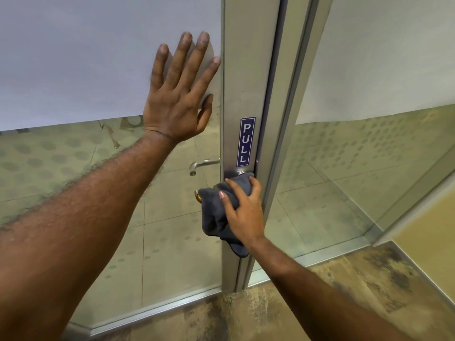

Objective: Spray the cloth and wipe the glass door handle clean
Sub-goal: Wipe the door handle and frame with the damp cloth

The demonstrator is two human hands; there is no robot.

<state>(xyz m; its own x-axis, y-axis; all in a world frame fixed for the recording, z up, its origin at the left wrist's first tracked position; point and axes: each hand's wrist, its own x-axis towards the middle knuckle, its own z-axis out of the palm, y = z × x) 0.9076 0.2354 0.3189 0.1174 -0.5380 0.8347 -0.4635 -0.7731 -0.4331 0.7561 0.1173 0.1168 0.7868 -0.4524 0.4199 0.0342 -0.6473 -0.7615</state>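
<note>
My right hand [242,209] grips a dark grey cloth [213,212] wrapped around the near door handle [197,196]; only the handle's rounded end shows at the cloth's left, and its base [241,172] meets the metal door stile above. My left hand [181,94] presses flat, fingers spread, on the frosted part of the glass door [86,70]. A second lever handle [202,164] on the far side shows through the clear glass. No spray bottle is in view.
A blue PULL sign [245,142] is stuck on the aluminium stile [242,70] above the handle. The door frame [288,119] and a fixed glass panel [369,156] stand to the right. Mottled brown floor [307,303] lies below.
</note>
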